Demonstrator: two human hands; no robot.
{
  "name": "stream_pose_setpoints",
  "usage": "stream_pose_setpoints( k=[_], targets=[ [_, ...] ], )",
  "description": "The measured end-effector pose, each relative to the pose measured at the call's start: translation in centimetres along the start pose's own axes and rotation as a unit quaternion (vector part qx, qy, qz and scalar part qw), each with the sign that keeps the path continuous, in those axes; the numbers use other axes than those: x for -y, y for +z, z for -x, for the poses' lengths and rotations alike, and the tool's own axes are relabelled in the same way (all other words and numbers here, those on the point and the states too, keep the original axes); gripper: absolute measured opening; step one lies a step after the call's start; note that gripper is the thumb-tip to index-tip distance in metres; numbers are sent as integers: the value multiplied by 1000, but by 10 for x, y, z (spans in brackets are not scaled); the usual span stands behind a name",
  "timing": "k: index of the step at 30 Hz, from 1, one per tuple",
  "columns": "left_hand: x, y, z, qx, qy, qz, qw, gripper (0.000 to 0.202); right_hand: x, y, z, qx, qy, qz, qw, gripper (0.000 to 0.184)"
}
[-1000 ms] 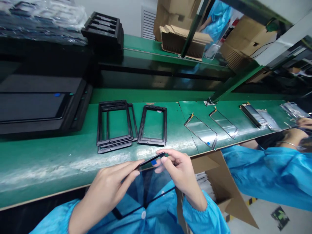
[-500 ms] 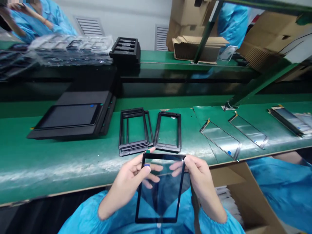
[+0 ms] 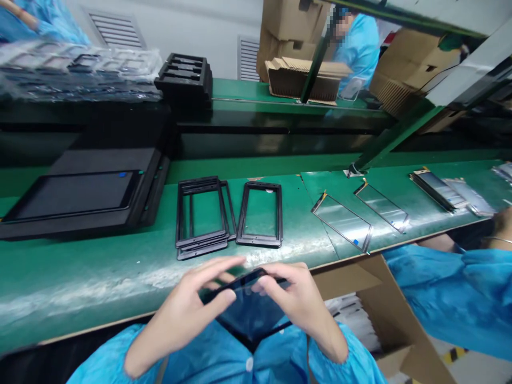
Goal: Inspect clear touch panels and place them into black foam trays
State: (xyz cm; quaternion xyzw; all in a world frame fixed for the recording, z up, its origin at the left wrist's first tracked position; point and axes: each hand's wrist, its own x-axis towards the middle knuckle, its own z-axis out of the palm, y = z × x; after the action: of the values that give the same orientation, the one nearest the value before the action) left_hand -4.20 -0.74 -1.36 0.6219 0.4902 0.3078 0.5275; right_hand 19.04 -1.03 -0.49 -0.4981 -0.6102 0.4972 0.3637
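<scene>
Both my hands hold a black-bordered glass panel over my lap, just in front of the green bench's front edge. My left hand grips its left side with fingers curled over the top edge. My right hand pinches the right side. The panel is tilted, its far end raised towards me. Beyond it on the bench lie a stack of black rectangular frames and a single black frame.
A black tray holding a dark screen sits at the left. Two clear glass panels lie at the right, more further right. An open cardboard box stands below the bench. A co-worker's blue sleeve is at the right.
The panel, held up facing me half a second ago, has been tipped back down and lowered over my lap. Both hands kept their hold on it.
</scene>
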Motion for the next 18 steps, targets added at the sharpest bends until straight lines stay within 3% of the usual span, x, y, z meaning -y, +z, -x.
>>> stream_pose_setpoints(
  k=[1,3,7,9,12,18],
  targets=[
    [-1,1,0,22,-10,-9,1000,39,-1,1,-2,-2,-7,8,1000,16],
    [0,6,1,38,-56,25,997,38,-5,0,-4,-63,-21,19,998,9],
    [8,9,5,-74,-124,152,978,50,-23,-23,2,-232,-42,96,967,22],
    [11,6,7,-128,-125,187,966,56,-35,-36,7,-239,-15,73,968,26],
    [12,2,7,-171,-123,216,953,64,-46,-41,15,-193,33,-39,980,30],
    [20,0,6,-176,-130,197,956,64,-45,-23,25,-201,49,-176,962,23]
  ],
)
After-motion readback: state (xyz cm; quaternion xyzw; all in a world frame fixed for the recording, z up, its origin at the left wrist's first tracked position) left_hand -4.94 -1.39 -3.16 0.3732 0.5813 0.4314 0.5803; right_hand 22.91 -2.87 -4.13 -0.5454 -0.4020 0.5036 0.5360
